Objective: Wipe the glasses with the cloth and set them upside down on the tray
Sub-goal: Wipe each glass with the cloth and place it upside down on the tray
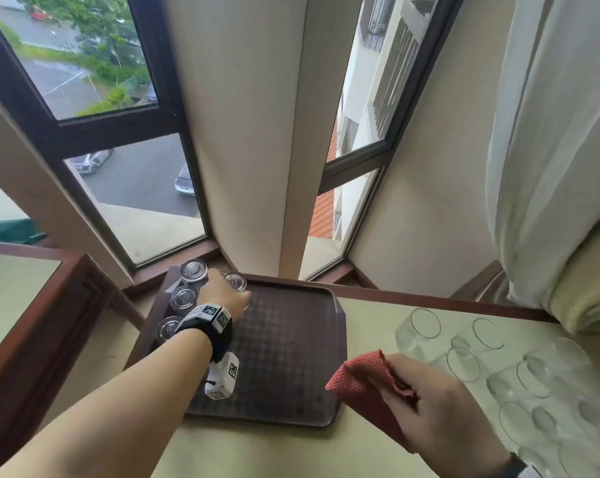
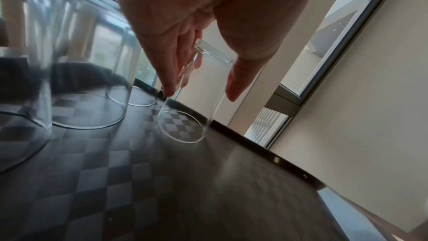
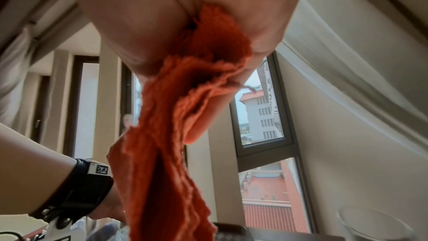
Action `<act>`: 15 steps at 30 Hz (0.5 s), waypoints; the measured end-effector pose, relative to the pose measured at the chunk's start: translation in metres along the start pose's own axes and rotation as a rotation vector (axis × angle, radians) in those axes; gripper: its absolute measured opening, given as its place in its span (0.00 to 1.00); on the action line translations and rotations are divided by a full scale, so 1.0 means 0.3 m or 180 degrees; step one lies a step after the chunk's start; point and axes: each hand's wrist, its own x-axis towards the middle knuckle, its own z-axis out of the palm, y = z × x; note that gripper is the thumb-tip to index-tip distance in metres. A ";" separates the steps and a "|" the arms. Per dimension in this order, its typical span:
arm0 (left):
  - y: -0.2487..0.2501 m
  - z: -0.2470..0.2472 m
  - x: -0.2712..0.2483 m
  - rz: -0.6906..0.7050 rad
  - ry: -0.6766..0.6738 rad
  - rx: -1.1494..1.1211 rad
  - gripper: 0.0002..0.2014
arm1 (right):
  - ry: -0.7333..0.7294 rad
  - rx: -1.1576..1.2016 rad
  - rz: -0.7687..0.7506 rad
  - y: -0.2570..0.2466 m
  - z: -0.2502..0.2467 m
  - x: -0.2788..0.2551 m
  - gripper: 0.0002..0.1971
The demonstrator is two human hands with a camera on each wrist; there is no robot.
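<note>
My left hand (image 1: pixel 228 293) reaches to the far left part of the dark brown tray (image 1: pixel 291 357) and grips a clear glass (image 1: pixel 237 281), mouth down. In the left wrist view the fingers and thumb sit on either side of this glass (image 2: pixel 208 80), which is tilted with its rim at the tray's checkered floor (image 2: pixel 208 190). Three glasses (image 1: pixel 183 298) stand upside down in a column along the tray's left side. My right hand (image 1: pixel 412 384) hovers right of the tray and clutches a bunched red cloth (image 1: pixel 364 381), which hangs down in the right wrist view (image 3: pixel 162 135).
Several clear glasses (image 1: pixel 464 363) lie and stand on the pale tabletop (image 1: pixel 257 450) at the right. A window sill and wall column rise just behind the tray. White curtains (image 1: pixel 550 167) hang at the far right. A wooden table edge (image 1: pixel 33 339) runs along the left.
</note>
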 end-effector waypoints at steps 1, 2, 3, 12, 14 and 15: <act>0.005 0.005 0.014 -0.0033 0.0012 0.0005 0.34 | 0.0062 0.0000 0.0067 0.010 -0.006 -0.011 0.10; 0.008 0.009 0.026 -0.0068 0.0025 0.0005 0.35 | 0.0120 -0.0021 0.0115 0.017 -0.012 -0.020 0.08; 0.013 0.012 0.036 -0.0104 0.0047 0.0001 0.36 | 0.0167 -0.0028 0.0150 0.025 -0.018 -0.028 0.07; 0.034 0.045 0.070 -0.0232 0.0206 -0.0255 0.32 | 0.0297 0.0071 0.0542 0.071 -0.047 -0.075 0.14; 0.040 0.055 0.052 -0.0252 0.0268 -0.0437 0.35 | 0.0263 0.0097 0.0620 0.072 -0.061 -0.087 0.14; 0.047 0.054 0.038 -0.0277 0.0329 -0.0490 0.37 | 0.0266 0.0105 0.0651 0.076 -0.068 -0.094 0.15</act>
